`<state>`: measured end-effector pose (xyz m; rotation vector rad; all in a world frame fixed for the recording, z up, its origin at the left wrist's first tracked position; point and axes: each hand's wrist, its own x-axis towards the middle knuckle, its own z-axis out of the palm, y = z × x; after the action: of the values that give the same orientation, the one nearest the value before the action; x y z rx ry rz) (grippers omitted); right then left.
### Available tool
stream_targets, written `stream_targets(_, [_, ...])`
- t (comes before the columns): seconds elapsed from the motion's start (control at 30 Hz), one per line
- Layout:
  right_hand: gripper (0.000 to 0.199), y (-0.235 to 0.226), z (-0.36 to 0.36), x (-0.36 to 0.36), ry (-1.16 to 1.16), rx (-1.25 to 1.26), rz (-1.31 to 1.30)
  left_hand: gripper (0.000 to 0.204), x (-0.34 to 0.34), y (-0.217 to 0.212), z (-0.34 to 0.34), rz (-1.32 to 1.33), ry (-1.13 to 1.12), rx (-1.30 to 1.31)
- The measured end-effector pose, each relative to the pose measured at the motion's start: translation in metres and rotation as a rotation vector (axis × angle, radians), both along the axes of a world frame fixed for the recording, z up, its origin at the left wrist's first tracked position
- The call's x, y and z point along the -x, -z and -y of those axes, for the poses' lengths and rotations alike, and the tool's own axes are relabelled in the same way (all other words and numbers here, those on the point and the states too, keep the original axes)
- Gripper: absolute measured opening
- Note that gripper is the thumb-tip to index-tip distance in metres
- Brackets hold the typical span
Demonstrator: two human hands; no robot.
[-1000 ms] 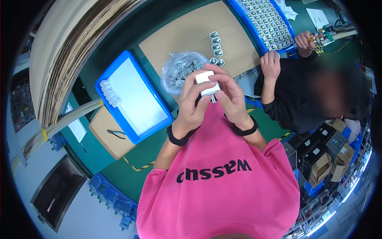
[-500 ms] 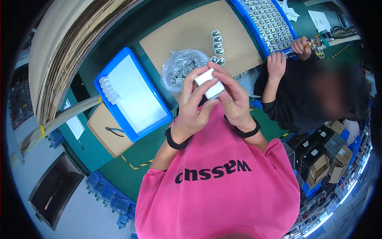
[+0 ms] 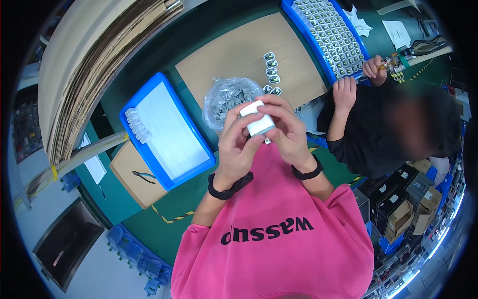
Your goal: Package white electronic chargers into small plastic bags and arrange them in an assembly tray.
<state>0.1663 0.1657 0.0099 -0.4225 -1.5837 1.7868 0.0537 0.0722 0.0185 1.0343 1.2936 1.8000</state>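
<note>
A white block-shaped plastic housing (image 3: pixel 256 121) with rounded edges is held up in front of my chest, tilted. My left hand (image 3: pixel 235 144) grips its left side, fingers across its face and thumb below. On the other side my right hand (image 3: pixel 290 130) has fingers over the top and thumb near the lower edge. A small shiny piece shows just under the housing, too small to make out. Beyond my hands lies a clear plastic bag (image 3: pixel 213 107) of small grey parts. Several open white housings (image 3: pixel 272 64) with circuit parts inside stand in a short line on a cardboard sheet (image 3: pixel 219 57).
To the left, a blue tray (image 3: pixel 192 175) holds a row of white housings (image 3: pixel 135 124); pliers (image 3: pixel 144 175) lie beside it on cardboard. A blue tray (image 3: pixel 309 44) full of open housings stands at the far right. A co-worker's hands (image 3: pixel 344 94) are close on the right.
Both hands and the housing have shifted slightly toward me, and the housing has turned a little between the fingers. The small shiny piece under it has come into view.
</note>
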Motion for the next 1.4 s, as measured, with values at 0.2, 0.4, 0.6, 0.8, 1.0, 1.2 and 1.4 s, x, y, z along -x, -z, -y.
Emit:
stream_targets(0.2, [0.042,-0.006,0.002,-0.003,0.207,-0.773,0.244,0.036,0.012,0.01,0.002,0.356,0.005,0.205])
stream_targets(0.4, [0.032,-0.007,0.0,-0.004,0.199,-0.655,0.249,0.036,0.02,0.012,0.011,0.393,0.194,0.283])
stream_targets(0.6, [0.026,-0.018,0.002,-0.008,0.137,-0.368,0.249,0.045,0.016,0.004,0.016,0.399,0.258,0.296])
stream_targets(0.8, [0.028,-0.023,-0.002,-0.009,0.166,-0.524,0.185,0.049,0.016,0.005,0.017,0.356,0.237,0.224])
stream_targets(1.0, [0.034,-0.02,0.002,-0.012,0.179,-0.702,0.214,0.044,0.019,0.007,0.015,-0.001,0.154,0.152])
stream_targets(1.2, [0.033,-0.02,0.003,-0.01,0.206,-0.767,0.2,0.043,0.02,0.003,0.015,-0.165,0.125,0.133])
stream_targets(1.4, [0.031,-0.023,0.001,-0.013,0.173,-0.827,0.219,0.044,0.019,0.001,0.019,-0.185,0.119,0.179])
